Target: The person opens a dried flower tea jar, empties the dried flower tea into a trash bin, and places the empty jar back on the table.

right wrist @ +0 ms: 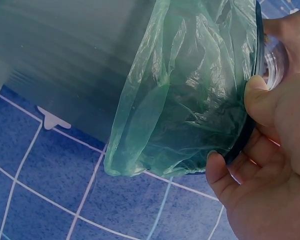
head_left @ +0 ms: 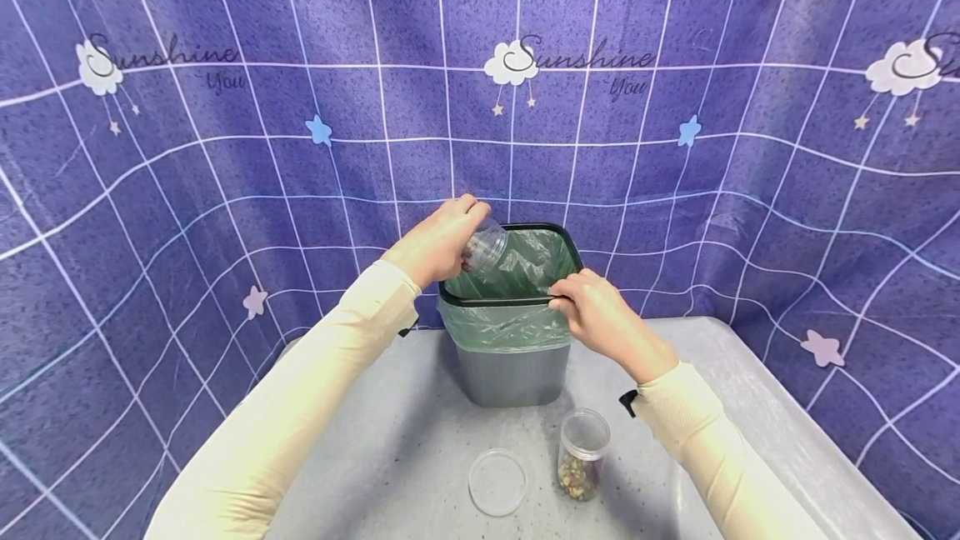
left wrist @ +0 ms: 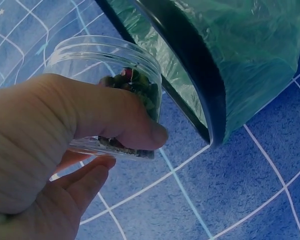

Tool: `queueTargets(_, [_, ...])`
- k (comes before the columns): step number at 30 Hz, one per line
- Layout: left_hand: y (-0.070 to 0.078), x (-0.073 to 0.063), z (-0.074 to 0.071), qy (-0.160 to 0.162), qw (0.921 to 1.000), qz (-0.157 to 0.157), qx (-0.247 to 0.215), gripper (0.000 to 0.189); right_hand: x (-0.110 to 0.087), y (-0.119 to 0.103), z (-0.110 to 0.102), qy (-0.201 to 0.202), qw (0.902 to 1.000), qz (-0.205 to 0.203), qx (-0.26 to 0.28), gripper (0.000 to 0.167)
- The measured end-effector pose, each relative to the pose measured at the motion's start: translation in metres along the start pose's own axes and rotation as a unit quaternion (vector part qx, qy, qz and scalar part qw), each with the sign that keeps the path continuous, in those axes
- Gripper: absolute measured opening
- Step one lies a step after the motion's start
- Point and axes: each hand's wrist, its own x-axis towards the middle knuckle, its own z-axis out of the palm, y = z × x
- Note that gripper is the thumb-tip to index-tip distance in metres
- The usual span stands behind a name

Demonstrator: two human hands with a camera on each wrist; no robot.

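My left hand grips a clear plastic jar, tilted with its mouth toward the inside of a grey trash bin. In the left wrist view, dark dried pieces, some reddish, lie inside the jar below the thumb. A green plastic bag lines the bin and folds over its outside, under a black rim. At the rim's front right corner, my right hand holds on, with the thumb on the outer side and some fingers on the inner side.
A second clear jar, uncapped and partly filled with dried pieces, stands in front of the bin. Left of it a round clear lid lies on the grey table. A purple-blue grid-patterned curtain hangs close behind the bin.
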Motion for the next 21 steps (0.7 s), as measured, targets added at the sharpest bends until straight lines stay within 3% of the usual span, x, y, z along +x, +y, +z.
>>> queueTargets(5, [0.001, 0.0012, 0.0008, 0.012, 0.9997, 0.017, 0.014, 0.065, -0.0003, -0.0002, -0.0002, 0.009, 0.9999, -0.007, 0.001, 0.008])
queueTargets(21, [0.0085, 0.007, -0.0015, -0.033, 0.9985, 0.006, 0.043, 0.07, -0.0003, -0.0002, -0.0016, 0.007, 0.9999, -0.006, 0.005, 0.008])
